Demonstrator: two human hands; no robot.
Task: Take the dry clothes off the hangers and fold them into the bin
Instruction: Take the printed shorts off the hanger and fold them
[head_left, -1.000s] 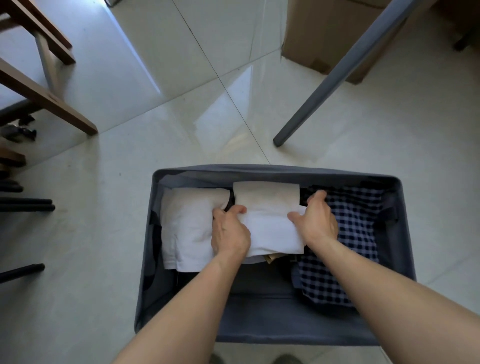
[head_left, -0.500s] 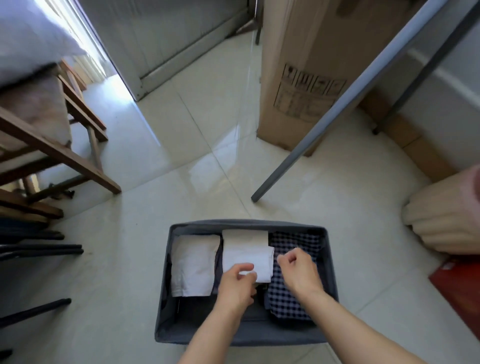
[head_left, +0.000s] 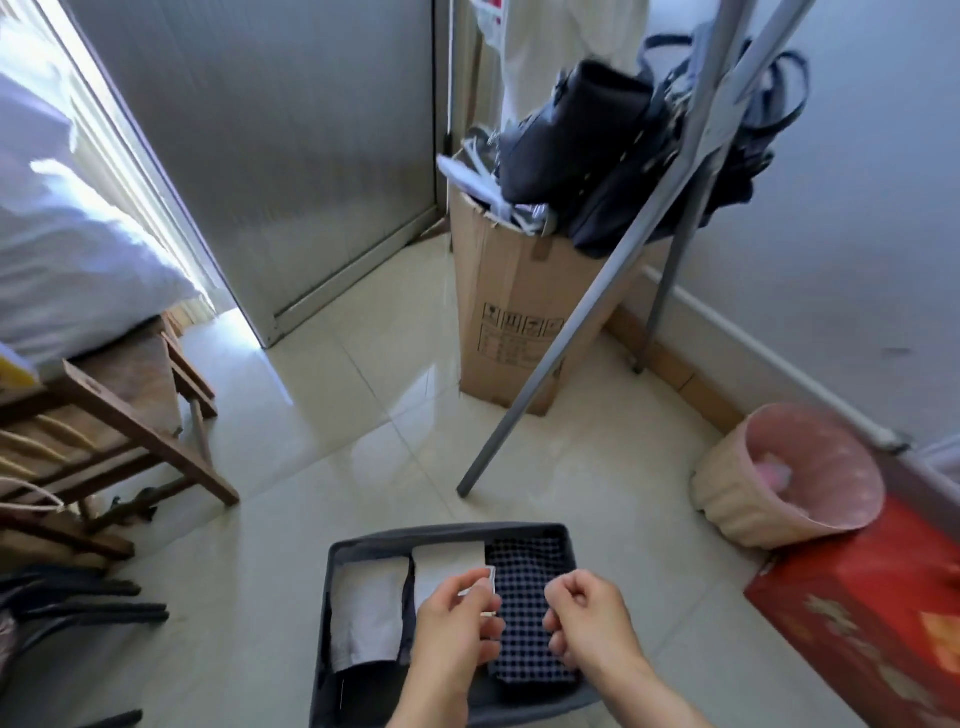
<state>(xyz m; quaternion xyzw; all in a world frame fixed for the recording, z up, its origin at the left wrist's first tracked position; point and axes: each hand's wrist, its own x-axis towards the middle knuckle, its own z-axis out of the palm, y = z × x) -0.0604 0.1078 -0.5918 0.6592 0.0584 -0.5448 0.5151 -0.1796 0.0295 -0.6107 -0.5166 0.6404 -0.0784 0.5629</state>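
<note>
now one bin (head_left: 447, 531), three clothes (head_left: 366, 613): two white, one checked (head_left: 524, 644); right fingers (head_left: 571, 595) curled empty, left fingers (head_left: 465, 597) unclear.

Bare left hand (head_left: 457, 623), right hand (head_left: 587, 618), forearms (head_left: 660, 691)

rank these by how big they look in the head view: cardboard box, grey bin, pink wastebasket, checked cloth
1. grey bin, though it sits nearest the camera, which inflates it
2. cardboard box
3. pink wastebasket, not far behind the box
4. checked cloth
</note>
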